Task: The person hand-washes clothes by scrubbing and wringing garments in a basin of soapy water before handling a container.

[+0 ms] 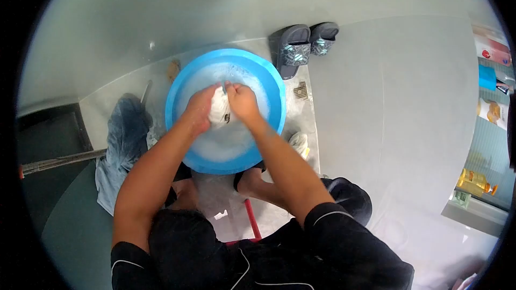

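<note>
A round blue basin (278, 96) holds cloudy, soapy water with foam. Over the water, a wet white cloth (219, 108) with a small dark mark is bunched between my two hands. My left hand (200, 108) grips it from the left side, fingers wrapped round it. On the other side, my right hand (242, 102) is closed on the cloth's upper right edge, with its thumb near the top.
Dark patterned slippers (297, 53) lean at the wall behind the basin. A drain grate (300, 91) and a pale crumpled cloth (299, 142) lie right of it. Blue-grey clothing (124, 139) hangs at the left. Shelves at the far right hold a yellow bottle (474, 182).
</note>
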Available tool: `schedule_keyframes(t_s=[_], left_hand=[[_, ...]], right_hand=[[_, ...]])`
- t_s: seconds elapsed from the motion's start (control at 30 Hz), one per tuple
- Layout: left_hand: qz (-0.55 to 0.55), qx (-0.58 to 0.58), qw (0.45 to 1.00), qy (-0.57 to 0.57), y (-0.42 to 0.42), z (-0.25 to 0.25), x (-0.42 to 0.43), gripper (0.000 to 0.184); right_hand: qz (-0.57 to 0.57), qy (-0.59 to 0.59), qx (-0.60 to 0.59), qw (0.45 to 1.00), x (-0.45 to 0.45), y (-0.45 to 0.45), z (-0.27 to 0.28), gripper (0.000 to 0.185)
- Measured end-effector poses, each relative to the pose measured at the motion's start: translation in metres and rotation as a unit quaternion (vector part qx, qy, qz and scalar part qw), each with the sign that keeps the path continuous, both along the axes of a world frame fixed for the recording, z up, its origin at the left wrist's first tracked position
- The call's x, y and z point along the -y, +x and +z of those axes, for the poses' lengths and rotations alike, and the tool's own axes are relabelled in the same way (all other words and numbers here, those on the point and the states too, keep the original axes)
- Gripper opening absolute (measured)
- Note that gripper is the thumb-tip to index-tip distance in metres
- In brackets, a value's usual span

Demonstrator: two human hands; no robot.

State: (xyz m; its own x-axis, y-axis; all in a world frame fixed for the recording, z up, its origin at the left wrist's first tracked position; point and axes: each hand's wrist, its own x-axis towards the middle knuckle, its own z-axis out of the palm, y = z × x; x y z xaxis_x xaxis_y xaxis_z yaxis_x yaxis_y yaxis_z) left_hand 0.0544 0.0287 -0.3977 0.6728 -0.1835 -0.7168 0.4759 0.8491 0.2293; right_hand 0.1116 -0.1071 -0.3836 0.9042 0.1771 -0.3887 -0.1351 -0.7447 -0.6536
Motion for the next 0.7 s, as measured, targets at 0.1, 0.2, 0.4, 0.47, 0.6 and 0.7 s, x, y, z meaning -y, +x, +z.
schedule_keyframes(t_s=[0.1, 0.2, 0.4, 0.47, 0.6, 0.7], left_hand=[[0.145, 0.016, 0.989, -0.035, 0.002, -0.003, -0.009, 0.05], [0.098, -0.039, 0.994, 0.002, 0.002, -0.029, -0.024, 0.055], [0.034, -0.064, 0.997, -0.022, -0.006, -0.018, -0.026, 0.057], [0.023, -0.05, 0.998, -0.036, -0.006, -0.017, -0.023, 0.059], [-0.035, -0.051, 0.998, -0.014, 0.001, -0.023, -0.036, 0.062], [-0.081, -0.005, 0.997, -0.006, -0.004, -0.024, -0.03, 0.058]], right_hand=[[-0.096, 0.077, 0.022, 0.992, 0.015, 0.018, -0.045, 0.039], [-0.01, -0.03, 0.211, 0.977, 0.007, -0.01, -0.067, 0.036], [-0.185, 0.184, -0.161, 0.952, 0.01, 0.007, -0.032, 0.033], [-0.065, 0.117, -0.032, 0.991, -0.002, -0.016, -0.037, 0.033], [0.134, 0.03, 0.154, 0.978, -0.041, -0.069, 0.05, 0.028], [0.196, 0.005, 0.105, 0.975, -0.048, -0.08, 0.067, 0.029]])
